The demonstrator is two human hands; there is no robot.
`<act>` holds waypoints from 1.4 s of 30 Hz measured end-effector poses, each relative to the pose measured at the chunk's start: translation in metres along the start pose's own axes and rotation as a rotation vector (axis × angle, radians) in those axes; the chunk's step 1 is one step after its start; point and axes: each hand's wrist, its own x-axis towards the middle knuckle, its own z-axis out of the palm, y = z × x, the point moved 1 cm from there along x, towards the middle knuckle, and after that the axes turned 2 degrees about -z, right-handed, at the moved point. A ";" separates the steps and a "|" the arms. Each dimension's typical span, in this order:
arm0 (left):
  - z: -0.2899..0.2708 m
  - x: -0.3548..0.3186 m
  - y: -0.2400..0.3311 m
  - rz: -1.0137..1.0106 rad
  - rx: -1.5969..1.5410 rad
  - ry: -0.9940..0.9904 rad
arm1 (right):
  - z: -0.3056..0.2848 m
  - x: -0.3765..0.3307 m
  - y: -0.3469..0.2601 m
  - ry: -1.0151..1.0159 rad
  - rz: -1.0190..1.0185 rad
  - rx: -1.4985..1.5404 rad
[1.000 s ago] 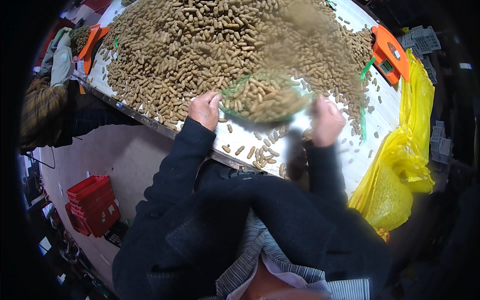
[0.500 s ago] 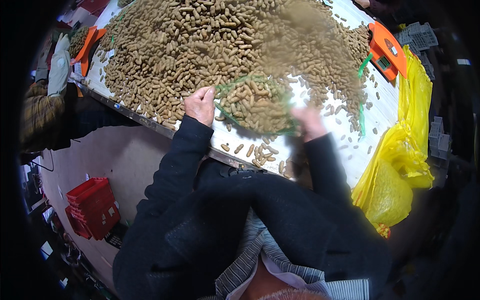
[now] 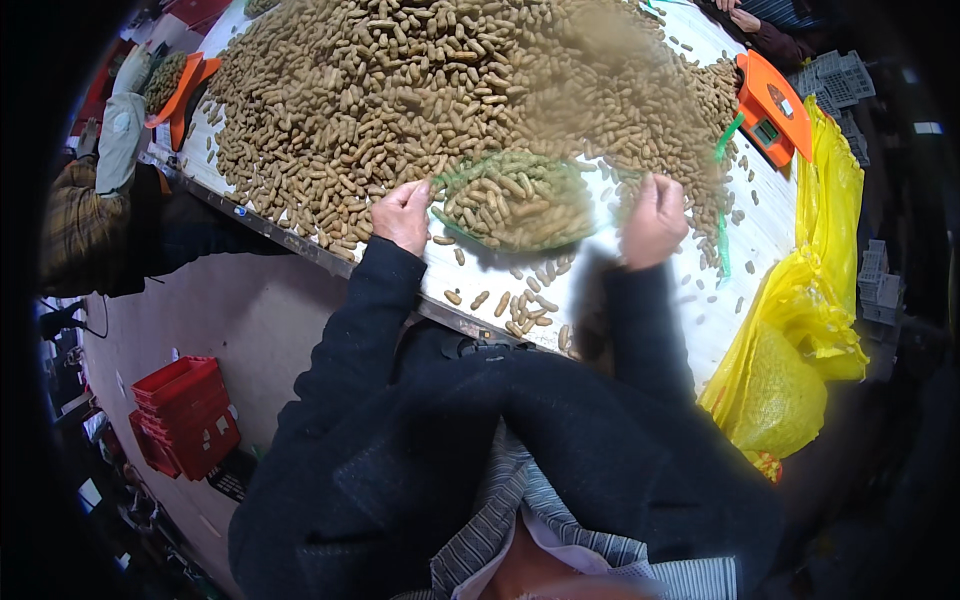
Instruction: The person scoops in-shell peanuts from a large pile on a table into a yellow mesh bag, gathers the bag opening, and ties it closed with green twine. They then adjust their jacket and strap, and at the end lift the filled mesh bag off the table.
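Your two hands work at the near edge of the white tabletop point(image 3: 760, 240). One green mesh net bag filled with unshelled peanuts point(image 3: 515, 198) lies between them, long axis running left to right. Your left hand point(image 3: 403, 213) is closed in a fist on the bag's left end, touching it; your right hand point(image 3: 655, 218) is curled shut, blurred, just right of the bag, and whether it holds mesh cannot be told. A few loose tan peanuts point(image 3: 515, 305) lie scattered below the bag. Beyond it: one large heap of tan peanuts in the shell point(image 3: 420, 90). Far right: one orange weighing scale point(image 3: 772, 105); one yellow plastic sack point(image 3: 800, 340) hangs off the edge.
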 end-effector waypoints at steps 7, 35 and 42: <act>-0.001 -0.018 0.036 0.175 -0.081 0.035 | -0.022 0.021 0.057 -0.131 0.164 -0.420; -0.048 -0.050 0.141 0.198 -0.269 -0.331 | -0.035 0.044 -0.105 -0.535 0.251 0.739; -0.170 0.028 0.193 0.601 -0.348 -0.067 | -0.055 0.018 0.020 -0.252 0.531 0.384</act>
